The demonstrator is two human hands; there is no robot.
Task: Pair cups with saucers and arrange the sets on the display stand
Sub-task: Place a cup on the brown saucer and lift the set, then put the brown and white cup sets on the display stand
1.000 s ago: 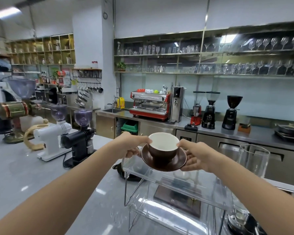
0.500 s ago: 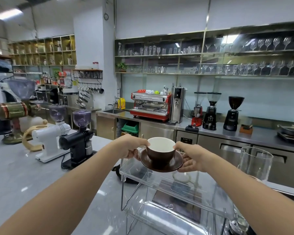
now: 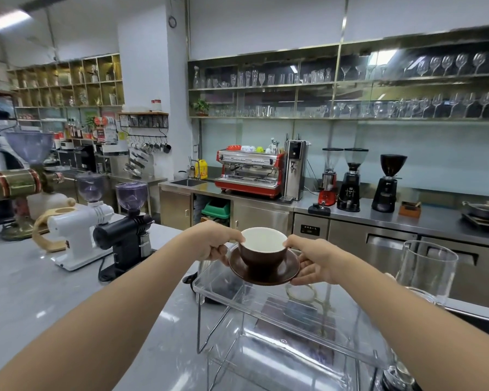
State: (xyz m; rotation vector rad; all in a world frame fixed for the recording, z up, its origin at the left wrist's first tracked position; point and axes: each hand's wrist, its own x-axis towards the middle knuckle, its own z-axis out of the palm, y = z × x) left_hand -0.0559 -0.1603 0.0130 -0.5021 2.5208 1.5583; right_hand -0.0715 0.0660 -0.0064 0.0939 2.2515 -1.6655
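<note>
A brown cup [image 3: 261, 256] with a white inside sits on a brown saucer [image 3: 288, 270]. Both hands carry the set just above the far end of the clear acrylic display stand's [image 3: 302, 328] top tier. My left hand [image 3: 213, 242] grips the saucer's left edge with its thumb at the cup's rim. My right hand [image 3: 314, 261] grips the saucer's right edge, thumb near the rim. I cannot tell whether the saucer touches the tier. Beneath the top tier a lower clear tier shows.
A tall clear glass vessel [image 3: 426, 270] stands right of the stand. Black [image 3: 127, 227] and white [image 3: 79, 230] grinders stand on the grey counter [image 3: 26, 294] at left. Behind are a steel counter with a red espresso machine [image 3: 249, 174] and glass shelves.
Both hands have carried the cup and saucer a little farther out and lower over the stand's top tier. The grip on the saucer is unchanged.
</note>
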